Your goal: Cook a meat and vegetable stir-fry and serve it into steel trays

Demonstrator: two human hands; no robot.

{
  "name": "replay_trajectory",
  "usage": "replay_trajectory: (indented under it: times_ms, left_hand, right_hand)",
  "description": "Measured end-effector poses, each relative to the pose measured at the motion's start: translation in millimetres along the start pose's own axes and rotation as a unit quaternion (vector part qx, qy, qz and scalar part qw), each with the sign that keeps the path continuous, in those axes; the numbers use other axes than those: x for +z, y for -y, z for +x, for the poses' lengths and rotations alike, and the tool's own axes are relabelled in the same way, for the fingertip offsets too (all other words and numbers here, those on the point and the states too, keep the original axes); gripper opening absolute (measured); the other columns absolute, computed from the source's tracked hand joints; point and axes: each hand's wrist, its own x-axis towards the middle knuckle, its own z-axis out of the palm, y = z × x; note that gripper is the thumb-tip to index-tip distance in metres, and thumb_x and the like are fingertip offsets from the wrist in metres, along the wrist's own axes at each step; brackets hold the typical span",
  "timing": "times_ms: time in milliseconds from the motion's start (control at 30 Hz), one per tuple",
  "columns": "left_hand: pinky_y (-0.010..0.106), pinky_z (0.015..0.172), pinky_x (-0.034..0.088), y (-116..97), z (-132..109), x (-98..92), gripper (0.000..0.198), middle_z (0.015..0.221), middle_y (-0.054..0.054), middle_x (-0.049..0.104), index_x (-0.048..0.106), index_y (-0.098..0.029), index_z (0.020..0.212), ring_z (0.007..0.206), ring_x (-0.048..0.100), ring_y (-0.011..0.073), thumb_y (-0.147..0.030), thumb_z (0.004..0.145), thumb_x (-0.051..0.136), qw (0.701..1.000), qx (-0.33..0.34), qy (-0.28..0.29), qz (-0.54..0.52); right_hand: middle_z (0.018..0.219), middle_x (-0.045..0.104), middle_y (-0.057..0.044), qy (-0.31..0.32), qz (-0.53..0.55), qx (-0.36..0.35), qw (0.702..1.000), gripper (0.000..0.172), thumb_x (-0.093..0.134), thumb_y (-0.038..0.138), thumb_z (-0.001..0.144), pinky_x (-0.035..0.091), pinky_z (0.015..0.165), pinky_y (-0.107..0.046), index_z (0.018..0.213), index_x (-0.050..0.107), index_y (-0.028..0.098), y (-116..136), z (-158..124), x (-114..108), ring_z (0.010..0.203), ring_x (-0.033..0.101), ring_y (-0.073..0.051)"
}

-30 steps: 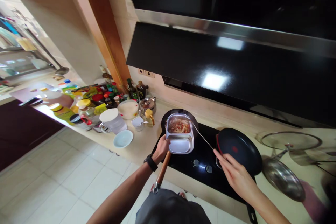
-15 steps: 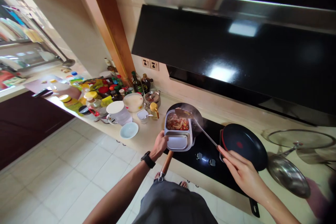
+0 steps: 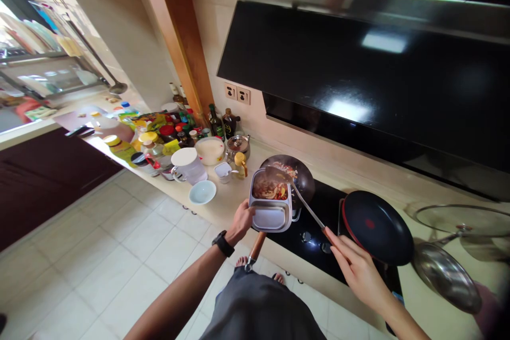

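My left hand (image 3: pixel 241 220) grips the near-left edge of a divided metal food tray (image 3: pixel 270 218), thumb on the rim. The tray's far compartment holds cooked food (image 3: pixel 271 191) with red and yellow pieces; its near compartment looks bare. The tray is held over the near part of a dark wok (image 3: pixel 305 183), whose wooden handle (image 3: pixel 258 245) points toward me. Some food (image 3: pixel 287 169) shows in the wok, under light steam. My right hand (image 3: pixel 356 265) is closed around the wooden handle of a spatula (image 3: pixel 307 205), its blade at the tray's far compartment.
A dark frying pan (image 3: pixel 378 228) sits on the right of the black cooktop (image 3: pixel 319 223). Beside it are a steel pan (image 3: pixel 446 276) and a glass lid (image 3: pixel 466 218). To the left stand a pale bowl (image 3: pixel 202 192), a jug (image 3: pixel 189 166) and several bottles. The range hood (image 3: pixel 298 53) overhangs the back.
The whole view has shifted slightly, moving the counter items rightward. Food in the wok beyond the tray now shows. Both hands keep their holds; the spatula blade stays by the far compartment.
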Motion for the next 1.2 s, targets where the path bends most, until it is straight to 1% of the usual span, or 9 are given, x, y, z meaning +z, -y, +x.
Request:
replay_trajectory:
  times_ms: [133, 267, 600, 733, 867, 967, 1067, 1133, 1200]
  left_hand:
    - [0.028, 0.069, 0.041, 2, 1, -2.8, 0.023, 0.076, 0.003, 0.062, 0.06, -0.018, 0.072, 0.077, 0.052, 0.02, -0.026, 0.055, 0.048, 1.0, 0.005, 0.002, -0.005]
    - [0.028, 0.068, 0.041, 3, 4, -5.2, 0.023, 0.073, 0.002, 0.061, 0.059, -0.018, 0.071, 0.075, 0.051, 0.0196, -0.026, 0.053, 0.048, 1.0, -0.001, 0.002, -0.017]
    - [0.027, 0.066, 0.039, 4, 6, -9.1, 0.019, 0.07, 0.0, 0.056, 0.055, -0.02, 0.071, 0.071, 0.049, 0.0177, -0.027, 0.054, 0.049, 1.0, -0.012, 0.011, -0.026]
    - [0.027, 0.062, 0.035, 4, 4, -9.2, 0.014, 0.066, -0.001, 0.053, 0.051, -0.021, 0.065, 0.068, 0.044, 0.0162, -0.027, 0.053, 0.047, 1.0, -0.019, -0.004, -0.009]
    - [0.027, 0.063, 0.038, 2, 0, -13.5, 0.014, 0.065, 0.0, 0.054, 0.054, -0.02, 0.064, 0.067, 0.045, 0.0166, -0.028, 0.054, 0.048, 1.0, -0.019, 0.005, -0.008]
    - [0.028, 0.065, 0.042, 14, -5, -32.9, 0.019, 0.069, 0.001, 0.06, 0.06, -0.019, 0.069, 0.07, 0.051, 0.0188, -0.028, 0.057, 0.05, 1.0, -0.022, -0.003, 0.0]
    - [0.029, 0.07, 0.047, 44, -12, -69.4, 0.021, 0.075, 0.004, 0.066, 0.064, -0.019, 0.075, 0.077, 0.057, 0.0222, -0.03, 0.061, 0.052, 0.999, -0.028, -0.034, 0.008]
    - [0.031, 0.07, 0.049, 69, -18, -96.7, 0.021, 0.074, 0.004, 0.067, 0.064, -0.019, 0.074, 0.078, 0.06, 0.024, -0.032, 0.062, 0.052, 0.996, -0.055, -0.06, 0.031]
    - [0.032, 0.068, 0.05, 93, -22, -119.1, 0.021, 0.07, 0.004, 0.066, 0.063, -0.019, 0.071, 0.075, 0.061, 0.0247, -0.035, 0.062, 0.052, 0.988, -0.097, -0.096, 0.079]
  right_hand:
    - [0.136, 0.071, -0.011, -0.013, 0.074, 0.034, 0.997, 0.045, 0.053, 0.032, 0.105, 0.057, 0.103, -0.03, 0.148, 0.06, 0.026, -8, 0, 11, 0.12, 0.071, -0.021]
    - [0.138, 0.07, -0.013, -0.022, 0.122, 0.062, 0.99, 0.044, 0.056, 0.035, 0.103, 0.058, 0.102, -0.031, 0.144, 0.064, 0.022, -14, -3, 19, 0.121, 0.07, -0.022]
    - [0.129, 0.074, -0.012, -0.024, 0.113, 0.038, 0.993, 0.042, 0.057, 0.034, 0.103, 0.061, 0.096, -0.03, 0.144, 0.064, 0.026, -26, -10, 33, 0.112, 0.074, -0.022]
    - [0.133, 0.072, -0.014, -0.039, 0.112, 0.049, 0.992, 0.043, 0.057, 0.036, 0.103, 0.06, 0.098, -0.032, 0.144, 0.065, 0.024, -25, -9, 32, 0.115, 0.073, -0.023]
    - [0.129, 0.074, -0.014, -0.062, 0.117, 0.069, 0.989, 0.046, 0.058, 0.041, 0.102, 0.061, 0.096, -0.034, 0.142, 0.066, 0.022, -23, -2, 26, 0.111, 0.074, -0.024]
    - [0.114, 0.079, -0.012, -0.083, 0.113, 0.119, 0.983, 0.054, 0.056, 0.046, 0.102, 0.064, 0.082, -0.033, 0.149, 0.059, 0.02, -31, 3, 18, 0.089, 0.076, -0.021]
    - [0.099, 0.08, -0.008, -0.089, 0.105, 0.167, 0.976, 0.062, 0.056, 0.05, 0.101, 0.063, 0.067, -0.028, 0.154, 0.053, 0.018, -46, 6, 15, 0.067, 0.07, -0.015]
    - [0.099, 0.08, -0.008, -0.097, 0.094, 0.181, 0.974, 0.063, 0.056, 0.052, 0.099, 0.062, 0.064, -0.028, 0.151, 0.056, 0.017, -57, 7, 20, 0.064, 0.068, -0.015]
    - [0.104, 0.08, -0.011, -0.107, 0.077, 0.189, 0.973, 0.061, 0.056, 0.052, 0.098, 0.062, 0.067, -0.03, 0.146, 0.061, 0.015, -66, 7, 30, 0.07, 0.071, -0.018]
